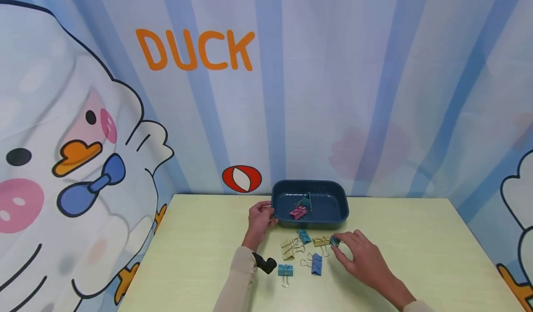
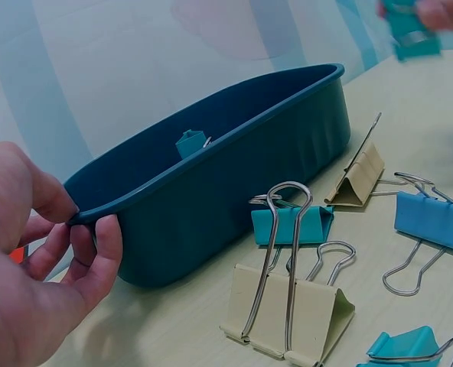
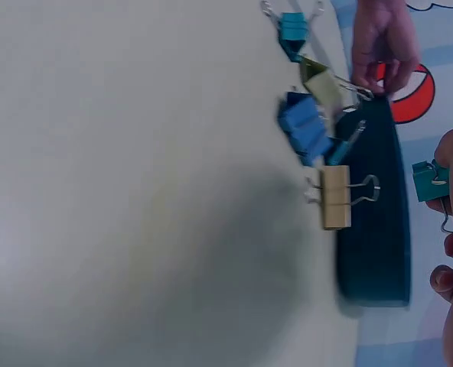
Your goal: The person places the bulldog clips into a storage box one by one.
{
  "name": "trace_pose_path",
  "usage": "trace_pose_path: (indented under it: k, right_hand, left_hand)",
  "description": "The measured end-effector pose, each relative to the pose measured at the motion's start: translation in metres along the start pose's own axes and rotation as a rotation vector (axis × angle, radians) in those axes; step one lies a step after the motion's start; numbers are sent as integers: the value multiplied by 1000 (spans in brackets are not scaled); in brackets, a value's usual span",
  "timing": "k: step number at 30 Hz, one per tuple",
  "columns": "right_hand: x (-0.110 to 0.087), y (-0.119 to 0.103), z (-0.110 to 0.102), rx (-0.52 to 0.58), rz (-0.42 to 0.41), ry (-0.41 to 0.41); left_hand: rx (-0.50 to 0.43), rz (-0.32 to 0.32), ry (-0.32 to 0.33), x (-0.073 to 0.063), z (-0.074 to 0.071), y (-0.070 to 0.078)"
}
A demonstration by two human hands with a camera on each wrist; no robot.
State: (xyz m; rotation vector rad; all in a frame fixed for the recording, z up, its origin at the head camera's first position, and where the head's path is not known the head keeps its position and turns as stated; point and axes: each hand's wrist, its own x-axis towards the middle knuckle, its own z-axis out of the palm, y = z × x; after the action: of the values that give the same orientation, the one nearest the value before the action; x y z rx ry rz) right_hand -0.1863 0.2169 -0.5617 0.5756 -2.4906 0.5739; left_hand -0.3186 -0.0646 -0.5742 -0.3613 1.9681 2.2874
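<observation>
My left hand (image 1: 259, 220) pinches the left end of the rim of a dark blue plastic bin (image 2: 177, 229), thumb inside and fingers outside. In my right hand (image 1: 363, 257), a teal binder clip (image 3: 430, 182) is held between thumb and fingers, raised off the table just in front of the bin. Inside the bin lie a pink binder clip (image 1: 298, 212) and a teal one. On the table before it are a yellow binder clip (image 2: 284, 313), a second yellow clip (image 1: 321, 241), a blue clip (image 1: 317, 264) and two teal ones.
The pale yellow table (image 1: 187, 256) ends at a hanging cloth (image 1: 308, 94) printed with ducks and stripes, right behind the bin. A black strap piece (image 1: 265, 264) sticks out from my left wrist, near the nearest teal clip (image 1: 285, 270).
</observation>
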Motion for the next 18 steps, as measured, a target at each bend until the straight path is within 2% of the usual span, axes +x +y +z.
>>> trace_pose_path:
  k: [11, 18]
  right_hand:
    - [76, 13, -29, 2, -171, 82]
    - [124, 17, -46, -7, -172, 49]
  left_hand:
    - [-17, -8, -5, -1, -1, 1]
    - [-11, -25, -1, 0, 0, 1]
